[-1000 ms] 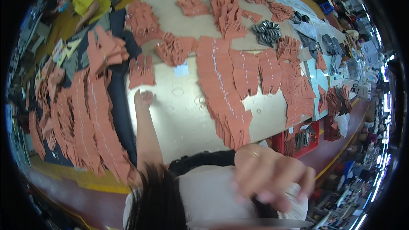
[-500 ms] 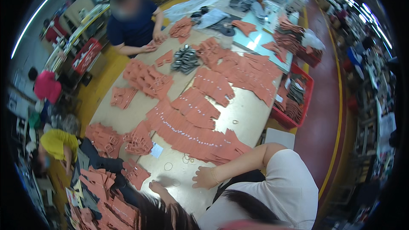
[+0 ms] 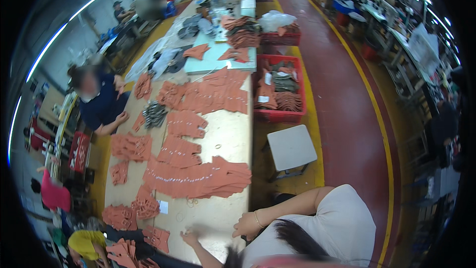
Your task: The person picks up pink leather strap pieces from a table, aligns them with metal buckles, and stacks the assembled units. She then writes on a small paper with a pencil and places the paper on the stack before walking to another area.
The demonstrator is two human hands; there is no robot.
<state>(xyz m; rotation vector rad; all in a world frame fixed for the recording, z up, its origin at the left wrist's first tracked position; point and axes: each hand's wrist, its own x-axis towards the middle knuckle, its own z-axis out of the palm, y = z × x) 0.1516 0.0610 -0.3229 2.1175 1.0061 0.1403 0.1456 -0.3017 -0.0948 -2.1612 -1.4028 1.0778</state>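
Observation:
My left hand [image 3: 190, 238] is low over the near end of the pale table [image 3: 213, 213], fingers apart and nothing visible in them. At the table's right edge, my right hand [image 3: 247, 225] hangs loosely with its fingers bent a little, also holding nothing I can see. Beyond both hands lies a long overlapped row of coral fabric pieces [image 3: 198, 177] with a line of small white marks. Thin rubber bands [image 3: 191, 202] lie beside it. Left of these are a white paper slip [image 3: 163, 207] and bundles of coral pieces [image 3: 146, 206].
Shorter coral rows [image 3: 179, 152] and a dark grey bundle [image 3: 154, 114] lie farther up the table. A person in dark blue [image 3: 99, 104] sits at its left side. On the right stand a pale stool [image 3: 292, 147] and a red crate [image 3: 278, 115] of fabric pieces.
My view has swung to the right, bringing the stool and aisle into fuller sight. My right hand has come off its flat rest on the tabletop to the table's edge.

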